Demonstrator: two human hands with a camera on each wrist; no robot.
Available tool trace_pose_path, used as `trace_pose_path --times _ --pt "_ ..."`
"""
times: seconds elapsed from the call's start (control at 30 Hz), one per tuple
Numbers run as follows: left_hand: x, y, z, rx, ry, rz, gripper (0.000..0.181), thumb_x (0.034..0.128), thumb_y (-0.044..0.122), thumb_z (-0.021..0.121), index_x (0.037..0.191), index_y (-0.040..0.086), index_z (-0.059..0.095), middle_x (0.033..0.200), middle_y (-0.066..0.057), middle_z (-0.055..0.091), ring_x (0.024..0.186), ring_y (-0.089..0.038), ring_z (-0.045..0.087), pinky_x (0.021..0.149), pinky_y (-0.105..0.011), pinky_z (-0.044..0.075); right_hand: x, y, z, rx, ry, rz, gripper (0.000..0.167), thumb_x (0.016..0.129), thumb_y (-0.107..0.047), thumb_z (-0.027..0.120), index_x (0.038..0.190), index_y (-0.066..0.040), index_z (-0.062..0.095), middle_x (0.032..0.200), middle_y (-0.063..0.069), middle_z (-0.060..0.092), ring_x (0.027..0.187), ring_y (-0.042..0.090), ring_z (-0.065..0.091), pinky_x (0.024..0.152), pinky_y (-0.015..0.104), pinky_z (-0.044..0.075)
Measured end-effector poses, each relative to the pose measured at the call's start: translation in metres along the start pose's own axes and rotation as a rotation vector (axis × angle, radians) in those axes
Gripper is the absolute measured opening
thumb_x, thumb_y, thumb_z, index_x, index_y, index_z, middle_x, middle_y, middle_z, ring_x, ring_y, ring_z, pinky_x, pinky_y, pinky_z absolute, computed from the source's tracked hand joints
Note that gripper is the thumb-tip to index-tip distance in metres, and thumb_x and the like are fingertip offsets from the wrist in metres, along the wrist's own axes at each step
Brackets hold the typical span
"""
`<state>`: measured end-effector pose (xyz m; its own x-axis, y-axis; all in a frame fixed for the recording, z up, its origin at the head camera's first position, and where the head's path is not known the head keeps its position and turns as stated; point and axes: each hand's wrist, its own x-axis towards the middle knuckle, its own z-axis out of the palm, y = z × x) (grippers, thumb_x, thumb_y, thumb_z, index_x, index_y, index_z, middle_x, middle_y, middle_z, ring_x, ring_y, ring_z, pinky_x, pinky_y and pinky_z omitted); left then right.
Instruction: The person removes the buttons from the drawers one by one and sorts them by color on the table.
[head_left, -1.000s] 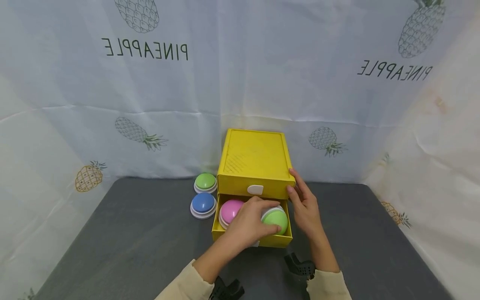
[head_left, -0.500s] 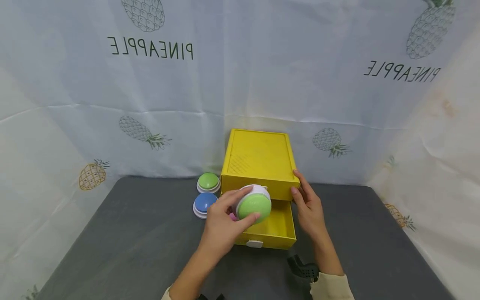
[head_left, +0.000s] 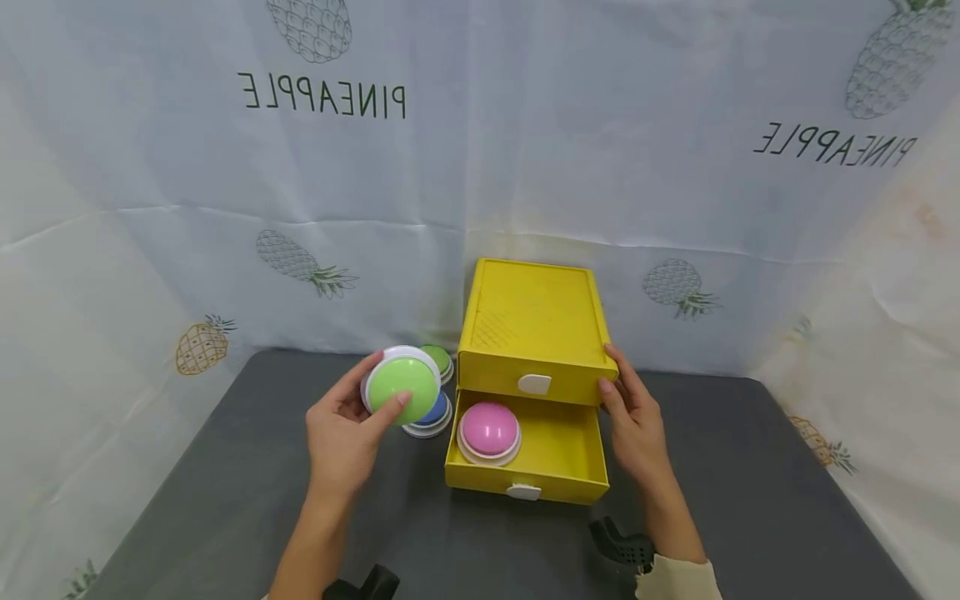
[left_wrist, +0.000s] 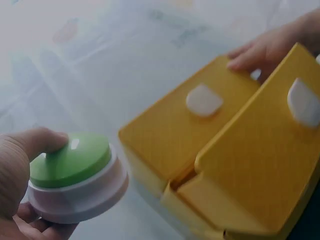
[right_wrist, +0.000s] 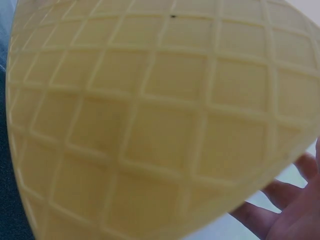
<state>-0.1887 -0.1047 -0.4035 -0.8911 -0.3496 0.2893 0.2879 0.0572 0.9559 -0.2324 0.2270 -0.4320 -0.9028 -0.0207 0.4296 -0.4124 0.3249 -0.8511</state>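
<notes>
My left hand holds a green dome push button with a white base, raised off the table to the left of a yellow two-drawer box. The thumb lies on the green dome, and the fingers are under the base in the left wrist view. At the box's front right corner my right hand grips the upper part, thumb on the front and fingers along the side. The lower drawer is pulled out, with a pink push button in its left half. The upper drawer is closed.
A blue push button and another green one stand left of the box, partly hidden behind the held button. A pineapple-print curtain hangs behind the dark table. The box's ridged side fills most of the right wrist view.
The left hand has lifted the green push button out of the lower drawer's right side and carried it left, past the pink one. The right hand stays at the box corner.
</notes>
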Motion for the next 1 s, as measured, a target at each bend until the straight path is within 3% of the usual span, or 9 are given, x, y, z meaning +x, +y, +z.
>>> trace_pose_path --times 0.17,0.27,0.4,0.53,0.67,0.83,1.0 --pt "0.024 -0.029 -0.015 -0.026 0.072 -0.116 0.057 0.0849 -0.001 0.078 0.139 0.011 0.062 0.140 -0.014 0.062 0.105 0.003 0.067 0.081 -0.012 0.056 -0.001 0.001 -0.001 0.004 0.006 -0.002 0.052 0.108 -0.012 0.045 0.158 -0.021 0.035 0.161 0.018 0.038 0.122 -0.017 0.051 0.091 0.007 0.050" --pt "0.037 -0.051 -0.023 -0.005 0.106 -0.203 0.057 0.0868 0.005 0.078 0.141 0.012 0.060 0.146 -0.011 0.059 0.114 0.000 0.062 0.082 -0.007 0.052 -0.002 0.001 -0.001 0.006 -0.002 -0.009 0.052 0.108 -0.011 0.045 0.159 -0.020 0.035 0.161 0.018 0.037 0.123 -0.017 0.052 0.091 0.008 0.050" --pt "0.051 -0.080 -0.032 0.026 0.073 -0.309 0.059 0.0918 0.016 0.075 0.147 0.013 0.054 0.153 -0.007 0.052 0.136 -0.013 0.051 0.087 -0.005 0.046 -0.002 0.001 0.000 0.005 -0.010 -0.016 0.053 0.108 -0.011 0.045 0.159 -0.020 0.034 0.161 0.019 0.037 0.122 -0.016 0.053 0.089 0.008 0.051" --pt "0.059 -0.105 -0.037 0.086 0.037 -0.369 0.061 0.0949 0.023 0.072 0.150 0.011 0.049 0.157 -0.009 0.047 0.147 -0.019 0.041 0.106 -0.021 0.042 -0.002 0.001 0.001 -0.007 -0.007 -0.012 0.053 0.108 -0.011 0.045 0.159 -0.020 0.034 0.160 0.019 0.039 0.121 -0.017 0.053 0.088 0.008 0.051" --pt "0.064 -0.123 -0.040 0.157 0.047 -0.382 0.061 0.0950 0.024 0.071 0.149 0.006 0.049 0.156 -0.017 0.046 0.149 -0.026 0.036 0.120 -0.043 0.033 -0.002 0.001 0.001 -0.014 -0.002 -0.007 0.053 0.108 -0.010 0.045 0.159 -0.020 0.035 0.159 0.019 0.040 0.119 -0.017 0.054 0.088 0.008 0.051" --pt "0.066 -0.135 -0.040 0.302 0.034 -0.375 0.062 0.0944 0.029 0.072 0.147 0.004 0.051 0.154 -0.020 0.048 0.148 -0.032 0.038 0.120 -0.048 0.033 -0.001 0.001 0.001 -0.009 0.003 -0.005 0.053 0.108 -0.010 0.045 0.159 -0.020 0.035 0.158 0.020 0.041 0.119 -0.016 0.055 0.088 0.008 0.051" --pt "0.065 -0.143 -0.039 0.499 0.050 -0.206 0.061 0.0935 0.031 0.073 0.140 -0.004 0.056 0.147 -0.029 0.050 0.141 -0.044 0.044 0.117 -0.056 0.035 -0.001 0.001 0.001 -0.036 0.014 0.008 0.052 0.108 -0.012 0.045 0.158 -0.022 0.035 0.156 0.019 0.044 0.113 -0.013 0.056 0.085 0.009 0.051"
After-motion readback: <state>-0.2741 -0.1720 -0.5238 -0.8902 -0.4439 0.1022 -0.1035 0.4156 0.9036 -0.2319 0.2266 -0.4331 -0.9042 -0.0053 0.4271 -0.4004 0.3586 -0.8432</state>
